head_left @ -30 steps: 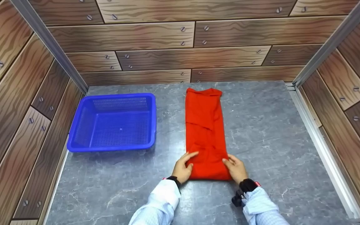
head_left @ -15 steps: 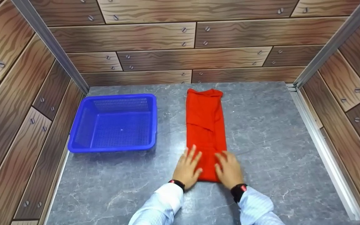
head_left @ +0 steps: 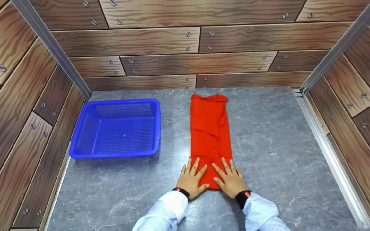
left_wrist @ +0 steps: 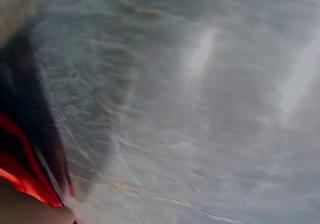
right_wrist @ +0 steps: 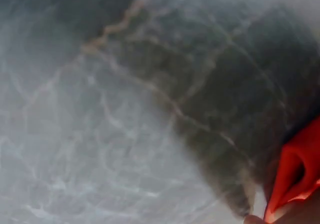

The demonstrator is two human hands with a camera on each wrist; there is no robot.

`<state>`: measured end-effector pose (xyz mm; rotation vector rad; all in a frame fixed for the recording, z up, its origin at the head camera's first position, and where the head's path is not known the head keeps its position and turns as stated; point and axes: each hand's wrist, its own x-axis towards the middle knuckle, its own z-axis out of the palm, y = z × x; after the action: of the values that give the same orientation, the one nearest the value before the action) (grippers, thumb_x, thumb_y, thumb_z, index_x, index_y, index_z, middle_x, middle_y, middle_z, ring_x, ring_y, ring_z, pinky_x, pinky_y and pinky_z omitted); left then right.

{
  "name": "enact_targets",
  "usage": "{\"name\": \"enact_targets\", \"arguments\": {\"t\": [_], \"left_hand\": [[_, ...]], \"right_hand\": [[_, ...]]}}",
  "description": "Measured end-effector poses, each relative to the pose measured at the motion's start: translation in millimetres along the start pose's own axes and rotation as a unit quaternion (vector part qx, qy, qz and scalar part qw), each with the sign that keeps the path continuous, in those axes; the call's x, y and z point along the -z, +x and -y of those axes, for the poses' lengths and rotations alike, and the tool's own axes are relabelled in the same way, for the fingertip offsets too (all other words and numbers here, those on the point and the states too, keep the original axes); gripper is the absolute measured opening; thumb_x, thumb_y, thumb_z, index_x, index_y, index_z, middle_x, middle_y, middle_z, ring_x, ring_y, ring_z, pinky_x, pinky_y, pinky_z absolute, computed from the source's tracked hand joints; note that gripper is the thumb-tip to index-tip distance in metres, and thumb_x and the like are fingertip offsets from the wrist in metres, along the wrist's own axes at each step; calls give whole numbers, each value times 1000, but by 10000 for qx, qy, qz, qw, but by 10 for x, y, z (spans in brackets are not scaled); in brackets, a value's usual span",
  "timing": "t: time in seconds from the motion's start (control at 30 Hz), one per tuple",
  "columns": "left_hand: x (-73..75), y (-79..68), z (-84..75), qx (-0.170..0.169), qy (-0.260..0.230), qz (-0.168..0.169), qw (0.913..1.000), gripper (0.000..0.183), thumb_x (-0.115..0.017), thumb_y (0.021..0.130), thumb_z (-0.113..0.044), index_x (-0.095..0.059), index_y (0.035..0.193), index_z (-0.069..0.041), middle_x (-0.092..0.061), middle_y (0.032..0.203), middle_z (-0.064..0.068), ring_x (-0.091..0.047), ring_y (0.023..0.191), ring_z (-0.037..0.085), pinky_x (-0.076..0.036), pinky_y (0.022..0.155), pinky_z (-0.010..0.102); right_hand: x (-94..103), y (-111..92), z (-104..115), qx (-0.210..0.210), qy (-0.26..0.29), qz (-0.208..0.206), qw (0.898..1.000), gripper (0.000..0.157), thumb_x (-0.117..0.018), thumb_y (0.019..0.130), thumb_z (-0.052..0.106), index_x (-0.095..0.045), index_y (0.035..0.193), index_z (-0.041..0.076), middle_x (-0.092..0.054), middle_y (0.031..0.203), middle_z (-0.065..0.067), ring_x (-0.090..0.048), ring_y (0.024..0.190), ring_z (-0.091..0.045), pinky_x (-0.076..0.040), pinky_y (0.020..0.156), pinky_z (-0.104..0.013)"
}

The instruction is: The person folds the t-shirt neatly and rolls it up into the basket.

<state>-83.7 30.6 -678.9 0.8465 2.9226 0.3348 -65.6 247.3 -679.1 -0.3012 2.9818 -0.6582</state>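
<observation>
A red cloth garment (head_left: 209,138), folded into a long narrow strip, lies on the grey marbled tabletop with its near end doubled over. On the left side of that near end my left hand (head_left: 191,180) lies flat with fingers spread. My right hand (head_left: 231,181) rests likewise on the right side, its fingers straight and pointing away from me. In the left wrist view a bit of the red garment (left_wrist: 25,169) shows at the lower left corner. The right wrist view catches a folded edge of the garment (right_wrist: 297,166) at the lower right.
A blue plastic basket (head_left: 157,128) with perforated walls stands left of the garment, with nothing inside. Wood-patterned panels (head_left: 159,64) wall the grey tabletop (head_left: 268,144) at the back and both sides. A metal rail (head_left: 329,160) runs along the right edge.
Both hands have gone from holding the near end's side edges to lying flat on top of it, fingers spread. The doubled-over part now looks flatter. The basket has stayed put.
</observation>
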Motion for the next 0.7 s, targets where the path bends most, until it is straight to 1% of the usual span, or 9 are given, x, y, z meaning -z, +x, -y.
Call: {"name": "enact_targets", "arguments": {"t": [0.07, 0.1, 0.2, 0.27, 0.33, 0.43, 0.5, 0.6, 0.7], "left_hand": [[-3, -66, 42, -305, 171, -224, 9991, 75, -61, 84, -61, -43, 148, -26, -32, 158, 11, -28, 147, 38, -32, 116, 50], [1, -99, 58, -487, 295, -366, 9977, 73, -66, 82, -58, -47, 144, -24, -37, 155, 11, -31, 146, 36, -34, 115, 48], [-19, -184, 87, -940, 818, -957, 9876, 54, -75, 76, -45, -60, 123, -22, -55, 137, 6, -48, 136, 29, -42, 109, 40], [-41, -218, 80, -1077, 1116, -1324, 9790, 39, -75, 76, -37, -64, 110, -21, -63, 126, 2, -57, 127, 26, -47, 104, 37], [-58, -222, 58, -1097, 1332, -1663, 9709, 27, -72, 77, -32, -66, 101, -21, -68, 119, -1, -63, 118, 23, -50, 99, 34], [-52, -202, 29, -1028, 1402, -2080, 9626, 17, -71, 77, -28, -69, 92, -21, -73, 111, -3, -68, 110, 22, -52, 95, 32], [-26, -184, 26, -969, 1296, -2288, 9599, 14, -72, 76, -27, -70, 89, -21, -74, 107, -4, -69, 107, 21, -53, 94, 31], [27, -172, 46, -891, 1087, -2485, 9584, 14, -72, 75, -26, -70, 88, -21, -75, 100, -7, -70, 103, 19, -53, 93, 32], [81, -173, 74, -832, 870, -2649, 9567, 14, -72, 77, -27, -69, 89, -21, -75, 94, -8, -71, 98, 16, -53, 92, 32]], "right_hand": [[66, -7, -18, -25, 279, -77, 9996, 58, -55, 96, 41, -42, 149, 23, -24, 161, -20, -21, 145, -52, -27, 107, -73], [103, -13, -30, -39, 429, -139, 9990, 58, -57, 95, 40, -43, 149, 22, -25, 160, -20, -22, 144, -51, -27, 106, -73], [198, -44, -68, -13, 682, -257, 9973, 61, -64, 92, 38, -46, 147, 20, -29, 159, -18, -27, 144, -49, -28, 105, -74], [236, -71, -82, 39, 685, -173, 9975, 62, -67, 90, 39, -48, 146, 21, -33, 158, -16, -28, 144, -48, -28, 105, -74], [246, -98, -85, 157, 713, -41, 9973, 63, -70, 87, 40, -51, 144, 21, -35, 157, -15, -27, 144, -48, -27, 105, -75], [228, -127, -75, 486, 716, 140, 9961, 67, -75, 81, 42, -53, 142, 22, -39, 155, -13, -26, 145, -47, -25, 105, -76], [201, -145, -81, 828, 703, 219, 9938, 72, -79, 76, 40, -54, 141, 22, -41, 154, -13, -26, 145, -47, -24, 107, -75], [159, -167, -124, 1317, 558, 277, 9893, 78, -83, 70, 34, -53, 141, 20, -43, 154, -10, -28, 145, -46, -25, 109, -71], [128, -181, -203, 1525, 421, 205, 9872, 79, -82, 69, 23, -53, 141, 19, -44, 153, -9, -31, 143, -45, -29, 107, -68]]}}
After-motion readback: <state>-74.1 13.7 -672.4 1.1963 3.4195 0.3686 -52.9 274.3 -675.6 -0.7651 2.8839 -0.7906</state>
